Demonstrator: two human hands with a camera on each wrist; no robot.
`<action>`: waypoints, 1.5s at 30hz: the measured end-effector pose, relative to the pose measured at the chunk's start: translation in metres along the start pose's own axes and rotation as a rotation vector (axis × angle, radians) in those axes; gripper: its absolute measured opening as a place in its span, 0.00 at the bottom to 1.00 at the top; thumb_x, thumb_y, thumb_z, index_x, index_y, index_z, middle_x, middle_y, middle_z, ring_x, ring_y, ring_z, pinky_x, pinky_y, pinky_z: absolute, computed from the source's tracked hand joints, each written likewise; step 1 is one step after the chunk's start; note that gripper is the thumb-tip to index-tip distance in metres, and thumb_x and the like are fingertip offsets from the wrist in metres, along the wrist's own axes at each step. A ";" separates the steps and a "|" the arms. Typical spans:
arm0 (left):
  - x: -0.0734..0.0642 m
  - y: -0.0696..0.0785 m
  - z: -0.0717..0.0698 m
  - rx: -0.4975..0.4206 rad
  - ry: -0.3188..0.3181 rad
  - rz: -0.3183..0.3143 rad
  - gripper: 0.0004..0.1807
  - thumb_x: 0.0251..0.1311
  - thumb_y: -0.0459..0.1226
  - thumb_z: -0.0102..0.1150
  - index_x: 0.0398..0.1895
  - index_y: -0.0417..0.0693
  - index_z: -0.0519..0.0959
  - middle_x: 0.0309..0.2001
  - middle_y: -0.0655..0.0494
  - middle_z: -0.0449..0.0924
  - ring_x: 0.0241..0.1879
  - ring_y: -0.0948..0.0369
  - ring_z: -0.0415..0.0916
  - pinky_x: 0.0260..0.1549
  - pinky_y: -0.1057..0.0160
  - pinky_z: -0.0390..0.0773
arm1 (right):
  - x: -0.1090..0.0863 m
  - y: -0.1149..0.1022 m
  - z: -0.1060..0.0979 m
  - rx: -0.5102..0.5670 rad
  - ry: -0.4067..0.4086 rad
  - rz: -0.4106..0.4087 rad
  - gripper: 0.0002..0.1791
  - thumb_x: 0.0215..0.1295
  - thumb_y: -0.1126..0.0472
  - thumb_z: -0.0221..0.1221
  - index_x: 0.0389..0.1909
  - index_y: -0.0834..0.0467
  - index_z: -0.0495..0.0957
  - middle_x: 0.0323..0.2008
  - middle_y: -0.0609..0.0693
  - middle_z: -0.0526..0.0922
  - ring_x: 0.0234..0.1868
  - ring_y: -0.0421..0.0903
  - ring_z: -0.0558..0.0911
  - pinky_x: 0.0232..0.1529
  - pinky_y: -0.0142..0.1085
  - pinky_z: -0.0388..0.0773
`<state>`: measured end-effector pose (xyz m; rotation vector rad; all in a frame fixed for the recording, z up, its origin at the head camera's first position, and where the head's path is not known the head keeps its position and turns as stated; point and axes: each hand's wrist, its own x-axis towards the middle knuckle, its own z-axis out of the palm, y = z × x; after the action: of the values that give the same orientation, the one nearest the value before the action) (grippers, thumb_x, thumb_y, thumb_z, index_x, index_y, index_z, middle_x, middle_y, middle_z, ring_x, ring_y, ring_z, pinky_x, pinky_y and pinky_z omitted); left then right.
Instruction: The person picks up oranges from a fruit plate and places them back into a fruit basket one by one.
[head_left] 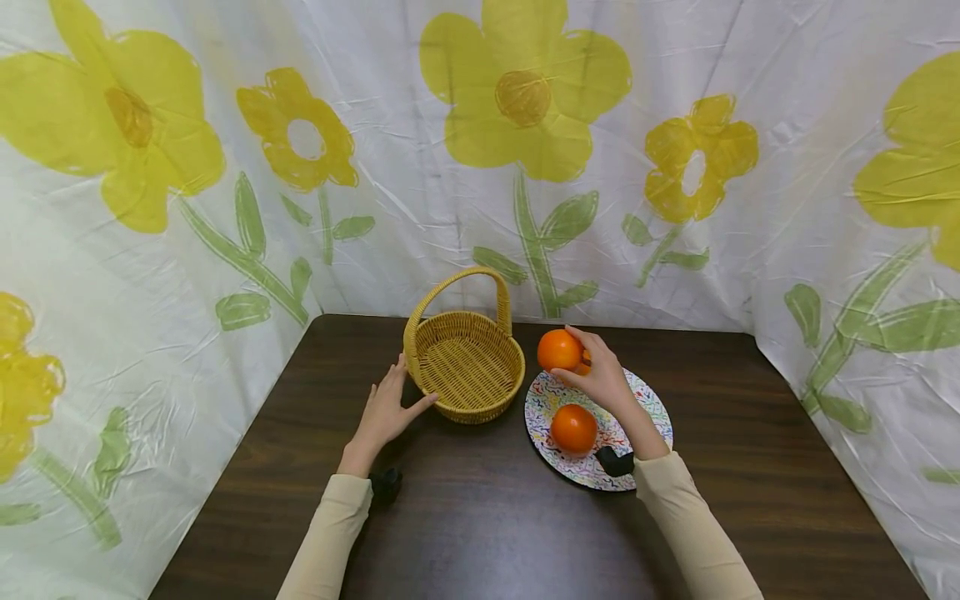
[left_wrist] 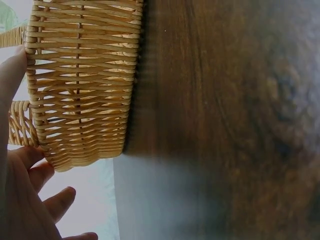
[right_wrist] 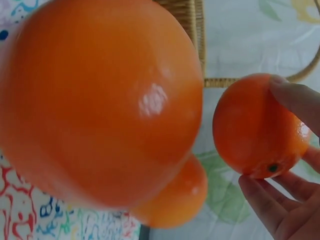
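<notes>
My right hand (head_left: 603,379) pinches an orange (head_left: 558,350) between thumb and fingers, raised over the far side of a round patterned plate (head_left: 656,408). In the right wrist view, that orange shows a small green stem spot near its lower end. A second orange (head_left: 573,429) lies on the near part of the plate. Behind the raised one, a third orange (head_left: 585,364) is mostly hidden by my hand. A yellow wicker basket (head_left: 468,408) with an arched handle stands left of the plate. With spread fingers, my left hand (head_left: 384,412) touches the basket's left side near the rim.
The dark wooden table (head_left: 480,517) carries the basket and plate. A white curtain (head_left: 390,233) with yellow flowers hangs behind the table and along its sides. Dark wrist cameras sit at both sleeve cuffs, the right one over the plate's near edge.
</notes>
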<state>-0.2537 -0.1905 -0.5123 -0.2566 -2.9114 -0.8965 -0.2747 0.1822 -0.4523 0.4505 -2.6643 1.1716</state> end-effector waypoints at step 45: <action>-0.002 0.000 0.006 -0.017 0.006 -0.004 0.51 0.54 0.69 0.44 0.73 0.62 0.35 0.74 0.55 0.35 0.72 0.49 0.41 0.62 0.34 0.44 | 0.033 -0.036 0.049 -0.055 -0.111 -0.057 0.41 0.52 0.48 0.67 0.67 0.50 0.62 0.59 0.57 0.68 0.53 0.55 0.74 0.49 0.51 0.75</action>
<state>-0.2524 -0.1870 -0.5172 -0.2484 -2.9013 -0.9210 -0.2957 0.1162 -0.4511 0.5940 -2.7499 1.0845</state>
